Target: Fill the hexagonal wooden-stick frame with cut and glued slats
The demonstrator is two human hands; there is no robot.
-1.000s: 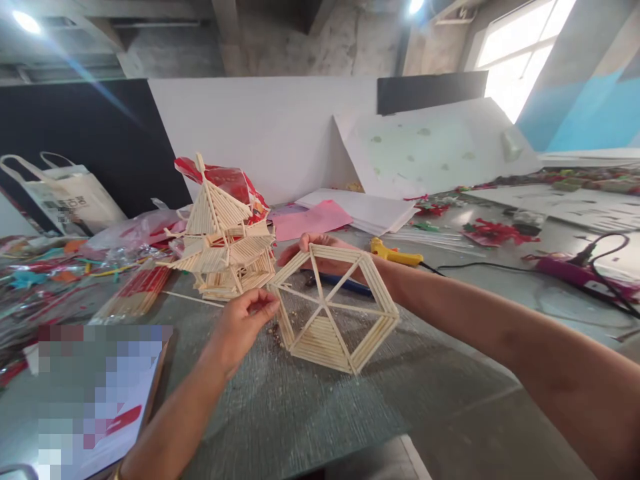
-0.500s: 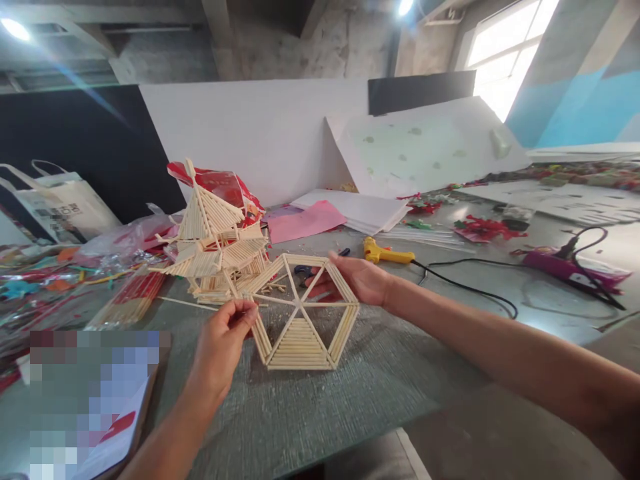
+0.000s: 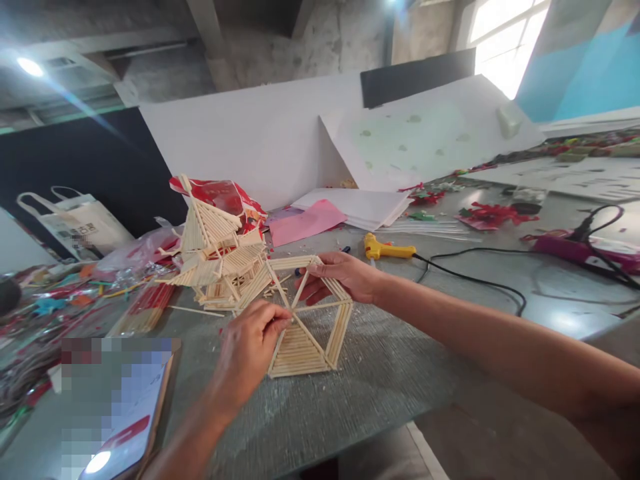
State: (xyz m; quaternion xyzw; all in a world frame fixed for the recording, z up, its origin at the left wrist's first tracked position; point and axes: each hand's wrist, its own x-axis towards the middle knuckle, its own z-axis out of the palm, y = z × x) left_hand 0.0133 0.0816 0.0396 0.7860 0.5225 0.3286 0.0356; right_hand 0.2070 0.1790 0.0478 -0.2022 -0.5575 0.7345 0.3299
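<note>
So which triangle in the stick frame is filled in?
The bottom triangle of the frame: sticks pack it closely, while the others I can see have open middles.

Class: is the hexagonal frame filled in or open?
Partly filled: the hexagonal frame has a stick-covered near section, but tabletop shows through another.

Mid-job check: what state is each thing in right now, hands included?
Stick frame: partly filled; bottom section closed with sticks, right section open.
Left hand: fingertips pinched at the frame's centre.
Right hand: gripping the frame's upper right edge.
Stick tower: standing, peaked roof on.
Glue gun: lying down, cord attached; on or off unclear.
Pink sheet: lying spread out.
Tote bag: handles up.
</note>
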